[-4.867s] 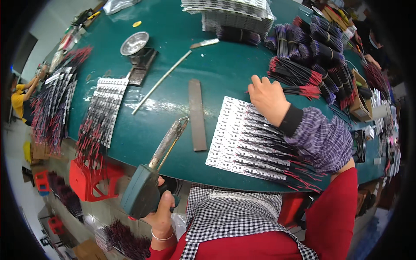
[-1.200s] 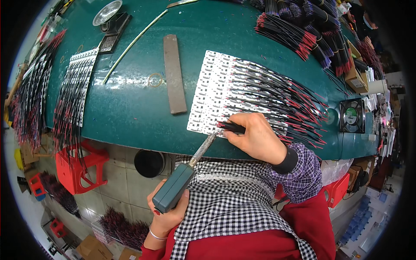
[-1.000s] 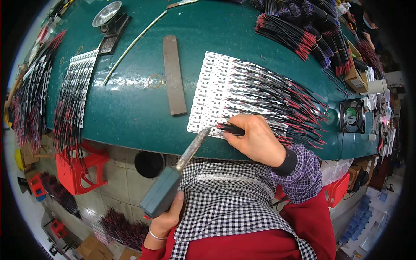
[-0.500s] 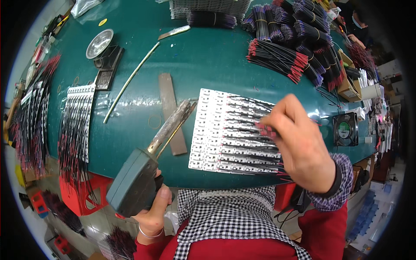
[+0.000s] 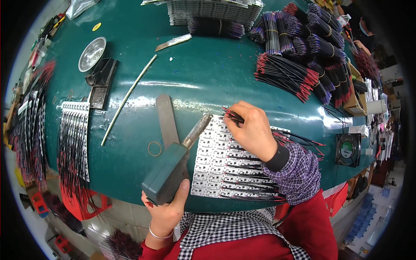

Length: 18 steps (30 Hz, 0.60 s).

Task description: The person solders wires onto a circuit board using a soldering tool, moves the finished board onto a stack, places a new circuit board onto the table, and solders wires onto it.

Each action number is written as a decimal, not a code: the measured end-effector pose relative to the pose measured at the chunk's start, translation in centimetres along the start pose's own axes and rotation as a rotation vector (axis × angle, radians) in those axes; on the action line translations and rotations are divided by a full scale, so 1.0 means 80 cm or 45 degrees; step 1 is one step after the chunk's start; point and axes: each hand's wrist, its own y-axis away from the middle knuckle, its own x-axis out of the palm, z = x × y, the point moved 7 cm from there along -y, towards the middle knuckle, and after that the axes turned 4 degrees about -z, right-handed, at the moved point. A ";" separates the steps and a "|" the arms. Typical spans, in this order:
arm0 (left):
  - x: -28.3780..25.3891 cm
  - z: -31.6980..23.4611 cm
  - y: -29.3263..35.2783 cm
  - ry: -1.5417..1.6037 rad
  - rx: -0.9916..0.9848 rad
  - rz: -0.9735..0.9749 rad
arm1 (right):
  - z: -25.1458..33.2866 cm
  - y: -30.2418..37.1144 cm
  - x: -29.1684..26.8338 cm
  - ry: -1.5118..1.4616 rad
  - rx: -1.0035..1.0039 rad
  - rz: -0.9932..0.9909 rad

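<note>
My left hand [image 5: 170, 211] is wrapped round the grip of a dark green soldering gun [image 5: 167, 175]. Its stained metal barrel slants up and right, the tip at the upper left part of a white circuit board panel [image 5: 208, 171]. Between the fingertips of my right hand [image 5: 253, 130] is a small bunch of black wires [image 5: 233, 115] with red ends, held over the panel's far edge. Rows of similar black wires [image 5: 245, 178] lie across the panel's right part, fixed at their left ends as far as I can see. My right hand and sleeve hide some of them.
Wire bundles [image 5: 286, 73] are heaped at the back right, beside stacked panels [image 5: 212, 13]. A flat metal bar [image 5: 166, 121], a thin rod [image 5: 130, 99] and a stand with a metal dish [image 5: 92, 54] lie leftward. Wired panels [image 5: 74, 143] hang over the left edge; a fan [image 5: 348, 149] stands right.
My right hand has moved left and away from me to the panel's far edge with the wires. The soldering gun has shifted right, its tip now over the panel. The whole view has shifted slightly.
</note>
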 end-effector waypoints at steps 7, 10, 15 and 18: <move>0.016 -0.009 -0.009 -0.087 0.062 0.063 | -0.002 0.003 0.004 -0.017 0.000 0.048; 0.014 -0.011 -0.008 -0.218 0.132 0.033 | 0.001 0.003 -0.001 -0.104 -0.059 -0.008; 0.015 -0.003 -0.009 -0.132 -0.012 0.027 | -0.005 -0.001 0.004 -0.131 0.037 0.046; 0.020 -0.007 -0.010 -0.180 0.034 0.061 | -0.008 0.000 0.005 -0.115 0.050 0.033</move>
